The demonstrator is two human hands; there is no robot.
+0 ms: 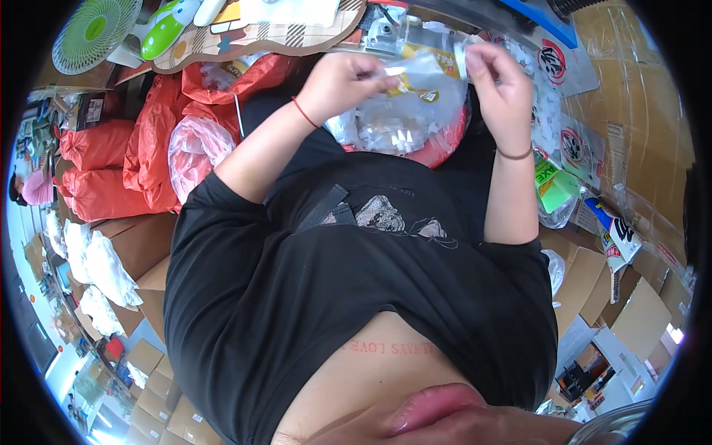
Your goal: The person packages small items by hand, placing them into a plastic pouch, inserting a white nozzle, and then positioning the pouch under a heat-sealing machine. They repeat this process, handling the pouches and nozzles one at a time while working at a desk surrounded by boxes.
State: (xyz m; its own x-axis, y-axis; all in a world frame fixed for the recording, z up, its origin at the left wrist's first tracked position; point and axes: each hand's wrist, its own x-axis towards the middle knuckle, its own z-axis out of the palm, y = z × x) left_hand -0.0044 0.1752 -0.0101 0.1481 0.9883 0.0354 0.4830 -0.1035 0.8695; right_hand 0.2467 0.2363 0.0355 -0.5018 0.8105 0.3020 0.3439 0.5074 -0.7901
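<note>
I hold a small clear plastic bag (426, 63) with a yellow part showing through it, up in front of me. My left hand (345, 78) pinches one end of it between thumb and fingers. My right hand (497, 74) pinches the other end, near a small white bit at the top. Both hands are closed on the bag.

Just under my hands lies a pile of clear bags (400, 122) with little white pieces inside. Red plastic sacks (141, 148) sit off to my left, and a whitish one (196, 148) lies beside them. A green fan (96, 30) is far up on my left. Brown cardboard boxes (638, 148) are on my right, with a green packet (552, 185) near my right arm.
</note>
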